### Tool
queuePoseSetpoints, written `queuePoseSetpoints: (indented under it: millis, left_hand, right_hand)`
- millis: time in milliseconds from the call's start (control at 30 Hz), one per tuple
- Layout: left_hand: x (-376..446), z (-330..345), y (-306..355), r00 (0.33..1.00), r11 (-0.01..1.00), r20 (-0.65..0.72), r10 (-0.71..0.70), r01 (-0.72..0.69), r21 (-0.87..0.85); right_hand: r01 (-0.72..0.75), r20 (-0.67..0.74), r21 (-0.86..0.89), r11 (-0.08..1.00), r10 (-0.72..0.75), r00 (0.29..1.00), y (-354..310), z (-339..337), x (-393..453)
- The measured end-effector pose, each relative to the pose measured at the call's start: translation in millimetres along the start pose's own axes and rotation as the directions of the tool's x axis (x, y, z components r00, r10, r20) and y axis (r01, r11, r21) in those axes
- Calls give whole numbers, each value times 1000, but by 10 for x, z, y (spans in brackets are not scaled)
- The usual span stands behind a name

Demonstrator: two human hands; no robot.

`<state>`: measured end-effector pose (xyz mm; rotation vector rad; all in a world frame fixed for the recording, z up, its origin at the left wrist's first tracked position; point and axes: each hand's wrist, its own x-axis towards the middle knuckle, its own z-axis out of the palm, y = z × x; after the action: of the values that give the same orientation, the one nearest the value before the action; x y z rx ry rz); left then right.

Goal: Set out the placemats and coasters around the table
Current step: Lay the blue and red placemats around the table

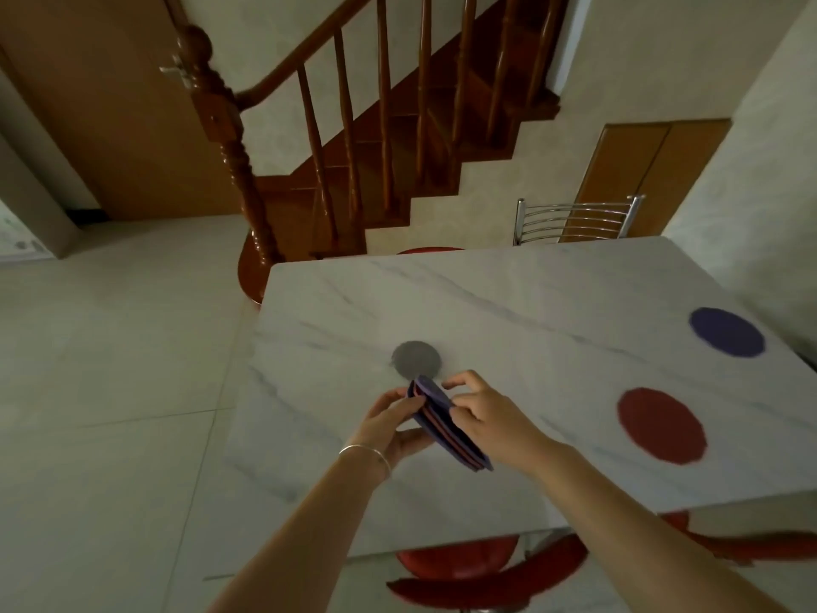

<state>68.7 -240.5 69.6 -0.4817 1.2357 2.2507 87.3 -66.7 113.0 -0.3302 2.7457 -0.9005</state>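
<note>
Above the white marble table I hold a stack of round felt coasters, purple and pink, on edge. My left hand grips the stack from the left. My right hand pinches its top right side with curled fingers. A small grey coaster lies flat on the table just beyond the stack. A larger red round mat lies to the right, and a purple round mat lies farther back on the right.
A metal-backed chair stands at the table's far side. Red chair seats show under the near edge. A wooden staircase with a banister rises behind, and pale tiled floor lies to the left.
</note>
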Motion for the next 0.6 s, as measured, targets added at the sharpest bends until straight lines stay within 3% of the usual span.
queuePoseSetpoints:
  millis: [367,600]
  left_hand:
    - [-52,-335,-89,991,993,-135,-17,33,115]
    - [-23,-403,-97,992,996,-127,22,-11,86]
  right_hand:
    - [71,65,-5,997,-70,995,-37,362,-15]
    - [80,18,42,996,-81,997,-58,399,40]
